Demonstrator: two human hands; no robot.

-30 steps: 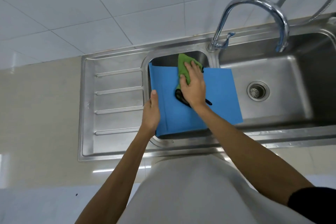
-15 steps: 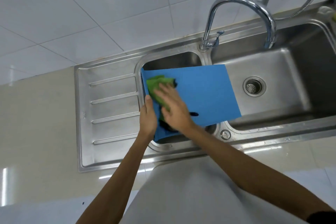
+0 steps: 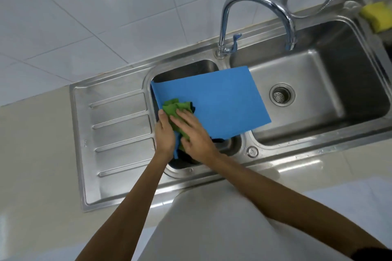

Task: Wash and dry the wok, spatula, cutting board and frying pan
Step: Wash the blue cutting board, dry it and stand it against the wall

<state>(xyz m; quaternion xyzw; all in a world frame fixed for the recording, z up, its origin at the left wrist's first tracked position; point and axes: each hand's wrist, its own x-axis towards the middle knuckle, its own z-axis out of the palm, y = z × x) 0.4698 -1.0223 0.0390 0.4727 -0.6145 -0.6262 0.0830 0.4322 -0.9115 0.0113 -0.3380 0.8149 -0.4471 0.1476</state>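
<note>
A blue rectangular cutting board (image 3: 222, 101) lies across the small left basin of the stainless steel sink (image 3: 118, 125), its right end over the larger basin. The left hand (image 3: 165, 133) grips its near left edge; the right hand (image 3: 196, 134) presses a crumpled green cloth (image 3: 174, 109) onto it.

A pale beige table (image 3: 38, 154) carries a stainless steel sink unit (image 3: 118, 195) set into its top. The ridged drainboard (image 3: 121, 125) lies on the left, a small basin (image 3: 191, 70) in the middle and a large basin (image 3: 318, 82) on the right, with a round drain strainer (image 3: 282, 94) in its floor. A chrome faucet (image 3: 256, 0) rises from the back rim between the basins. A blue cutting board (image 3: 222, 101) spans the small basin, its right corner over the large one. A yellow sponge (image 3: 376, 16) lies at the far right back corner, blurred.
</note>
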